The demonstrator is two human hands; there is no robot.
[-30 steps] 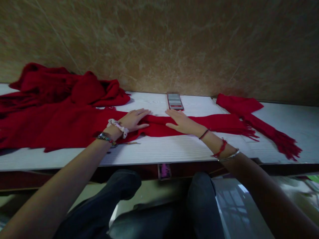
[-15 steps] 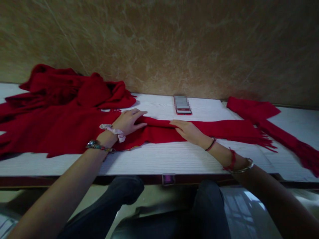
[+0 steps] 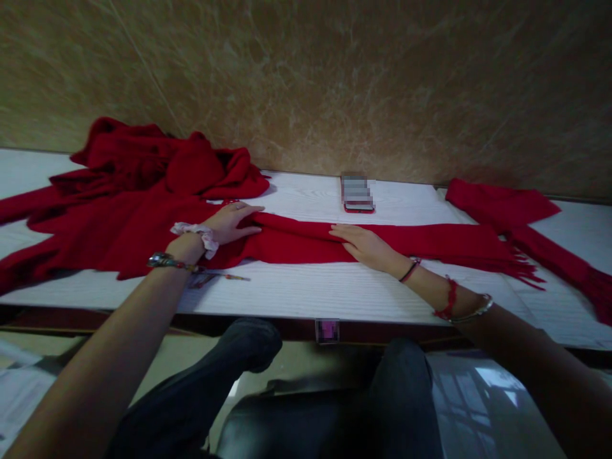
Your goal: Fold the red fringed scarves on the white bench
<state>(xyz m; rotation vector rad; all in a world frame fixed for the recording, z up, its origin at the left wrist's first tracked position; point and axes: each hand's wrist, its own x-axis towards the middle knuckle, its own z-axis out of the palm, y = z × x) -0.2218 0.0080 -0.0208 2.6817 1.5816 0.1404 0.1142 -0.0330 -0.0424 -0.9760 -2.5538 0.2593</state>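
Left hand [image 3: 228, 225] and right hand [image 3: 369, 247], fingers extended and unclenched, flat on scarf [image 3: 296, 243]; phone [image 3: 357, 195] beyond, far side.

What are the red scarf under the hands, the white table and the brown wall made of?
The red scarf looks like soft, matt wool or acrylic: it drapes and ends in fringe. The white table seems painted wood or wood-look laminate, with fine grain lines. The brown wall looks like smooth stone or stone-look tile: pale veins and a straight seam.
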